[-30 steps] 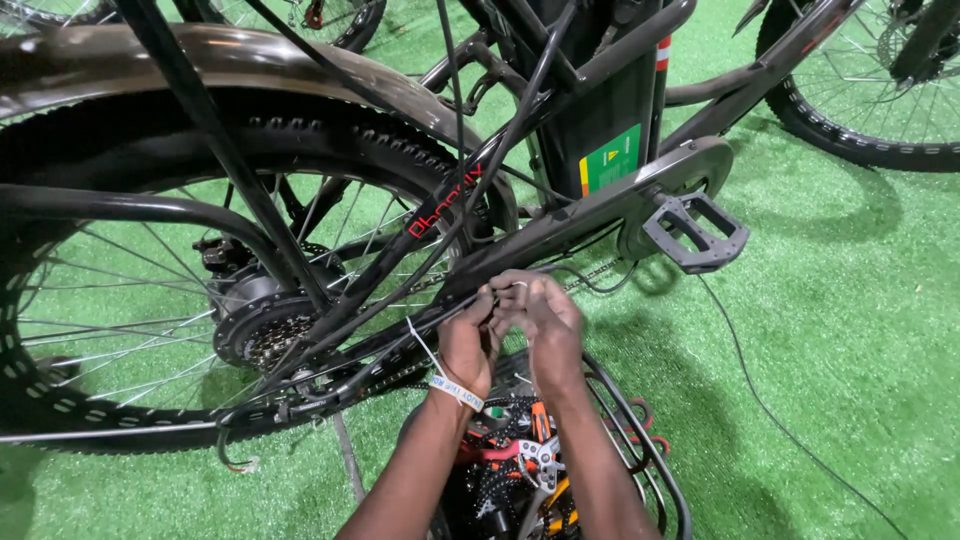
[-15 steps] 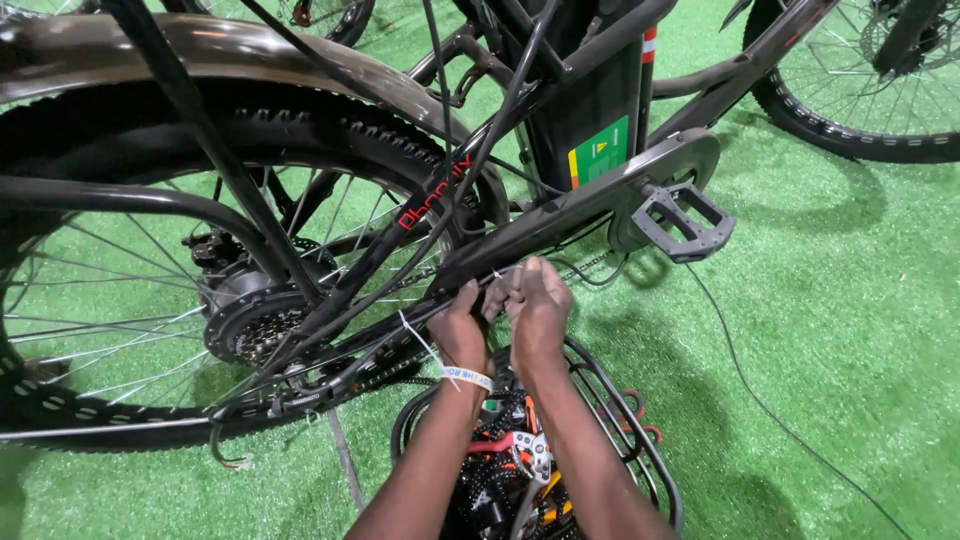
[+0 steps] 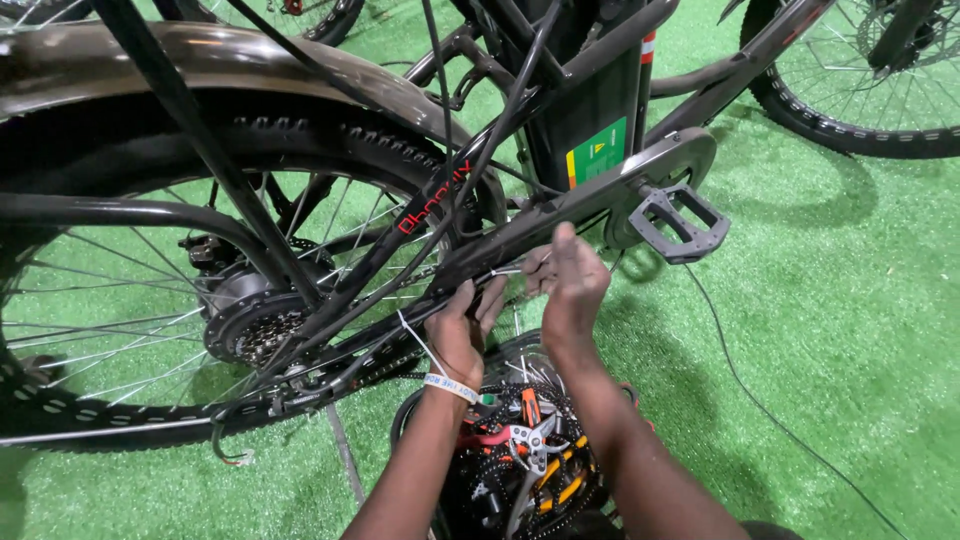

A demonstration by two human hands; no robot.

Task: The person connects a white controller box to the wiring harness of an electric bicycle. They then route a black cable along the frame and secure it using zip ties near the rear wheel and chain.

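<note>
A dark bicycle stands on green turf, its chainstay (image 3: 520, 235) running from the rear hub (image 3: 245, 315) up to the crank. Both my hands are at this tube. My left hand (image 3: 462, 335), with a white band on the wrist, curls its fingers under the chainstay around the thin cables there. My right hand (image 3: 572, 280) sits just to the right, fingertips pinched on a thin white zip tie (image 3: 505, 270) at the tube. Another white zip tie (image 3: 418, 338) sticks out of the frame to the left of my left hand.
A black pedal (image 3: 680, 222) juts out right of my hands. Below my arms sits a wire basket (image 3: 500, 355) holding orange-handled pliers (image 3: 535, 440) and other tools. The spoked rear wheel (image 3: 110, 300) fills the left. A black cable (image 3: 760, 400) trails on the turf; another bicycle's wheel (image 3: 870, 90) is top right.
My hands have stayed at the chainstay; the right hand's fingers have shifted slightly up against the tube. The view has moved a little closer.
</note>
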